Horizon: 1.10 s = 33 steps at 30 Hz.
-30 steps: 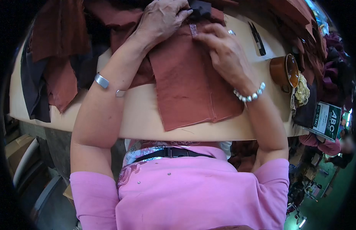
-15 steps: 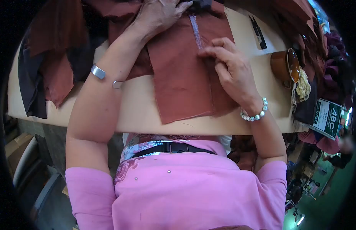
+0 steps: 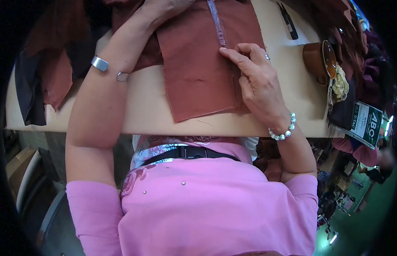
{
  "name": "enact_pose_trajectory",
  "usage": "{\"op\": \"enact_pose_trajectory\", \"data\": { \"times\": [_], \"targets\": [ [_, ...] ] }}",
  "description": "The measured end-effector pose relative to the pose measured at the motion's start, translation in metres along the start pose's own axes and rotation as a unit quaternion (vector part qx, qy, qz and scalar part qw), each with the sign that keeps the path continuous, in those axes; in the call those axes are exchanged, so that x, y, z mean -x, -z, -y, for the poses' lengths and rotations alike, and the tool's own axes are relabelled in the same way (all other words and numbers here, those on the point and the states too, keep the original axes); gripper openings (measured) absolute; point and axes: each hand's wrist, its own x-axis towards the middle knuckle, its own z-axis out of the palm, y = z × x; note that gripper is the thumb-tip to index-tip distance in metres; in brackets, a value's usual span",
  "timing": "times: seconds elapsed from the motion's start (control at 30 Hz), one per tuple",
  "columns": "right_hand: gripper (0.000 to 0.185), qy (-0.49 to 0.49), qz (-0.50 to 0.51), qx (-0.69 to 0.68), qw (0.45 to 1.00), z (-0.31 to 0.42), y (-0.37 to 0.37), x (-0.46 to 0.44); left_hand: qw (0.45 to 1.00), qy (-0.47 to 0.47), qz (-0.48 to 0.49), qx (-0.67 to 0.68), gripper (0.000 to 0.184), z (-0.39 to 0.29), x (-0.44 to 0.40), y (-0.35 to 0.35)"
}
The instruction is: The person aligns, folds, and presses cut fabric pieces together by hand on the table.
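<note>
A rust-brown cloth piece [image 3: 198, 85] with frayed edges lies flat on the pale table. Down its upper part runs a narrow shiny whitish strip [image 3: 216, 23]. My right hand [image 3: 260, 81] rests over the cloth's right side, fingers curled. One fingertip touches the lower end of the strip; whether anything is pinched there is hidden. At the top edge, my left hand [image 3: 168, 6] lies over the upper left of the cloth, its fingers cut off by the frame. More brown cloth [image 3: 149, 53] lies under my left forearm.
Dark and brown fabric pieces [image 3: 57, 81] hang over the table's left edge. At right are a black slim pointed tool [image 3: 288, 21], a brown mug [image 3: 313, 59], a crumpled yellowish wad [image 3: 340, 85], a green-and-white "ABC" package [image 3: 366, 124] and piled fabric [image 3: 350, 47]. The table edge [image 3: 164, 130] is near my body.
My left hand has shifted up, partly out of view. My right hand's fingers have curled in more, with a fingertip at the strip's end. The whole table scene sits slightly higher in view.
</note>
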Motion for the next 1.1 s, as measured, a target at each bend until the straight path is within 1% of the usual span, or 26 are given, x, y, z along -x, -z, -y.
{"op": "enact_pose_trajectory", "data": {
  "times": [0.13,0.27,0.37,0.47,0.57,0.6,0.7,0.73,0.83,0.9,0.97,1.03,1.07,1.1],
  "targets": [
    [0.043,0.027,0.012,0.041,0.999,0.007,0.006,0.014,1.000,0.000,0.001,-0.004,0.014,0.000,-0.001,0.003],
    [0.041,0.045,0.066,0.022,0.997,0.010,0.017,0.042,1.000,0.007,0.013,-0.011,0.015,-0.001,-0.002,0.002],
    [0.041,0.011,0.055,-0.003,0.998,0.009,0.019,0.035,1.000,0.014,0.015,0.000,0.016,-0.003,-0.002,0.003],
    [0.040,0.020,0.046,0.057,0.997,0.012,0.010,0.031,0.999,0.023,0.025,-0.009,0.016,-0.003,-0.002,0.004],
    [0.041,0.084,0.054,0.103,0.990,0.014,0.014,0.043,0.999,0.013,0.022,-0.019,0.016,-0.002,-0.002,0.005],
    [0.042,0.090,0.071,0.114,0.987,0.020,0.016,0.048,0.999,0.013,0.024,-0.018,0.016,-0.002,-0.002,0.005],
    [0.041,0.168,0.055,0.214,0.961,0.023,0.014,0.067,0.999,0.011,0.027,-0.014,0.017,-0.002,-0.002,0.004],
    [0.037,0.161,0.051,0.212,0.962,0.025,0.014,0.071,1.000,0.009,0.027,-0.012,0.017,-0.001,-0.002,0.004],
    [0.035,0.095,0.082,0.066,0.990,0.014,0.040,0.062,0.999,0.011,0.032,-0.014,0.016,0.001,0.000,0.004],
    [0.031,0.051,-0.053,0.182,0.981,-0.012,0.073,0.054,0.999,0.016,0.032,-0.016,0.016,0.000,-0.003,0.003],
    [0.031,-0.059,-0.088,0.257,0.961,-0.028,0.119,0.043,0.999,0.023,0.033,-0.017,0.017,-0.005,-0.003,0.006],
    [0.036,-0.127,-0.030,0.333,0.934,-0.054,0.151,0.047,0.998,0.037,0.041,-0.009,0.016,-0.008,-0.004,0.008],
    [0.042,-0.146,0.001,0.327,0.934,-0.065,0.158,0.047,0.998,0.046,0.050,-0.007,0.016,-0.008,-0.005,0.009],
    [0.049,-0.120,0.029,0.361,0.924,-0.082,0.163,0.047,0.998,0.048,0.049,0.001,0.016,-0.008,-0.005,0.008]
  ]
}}
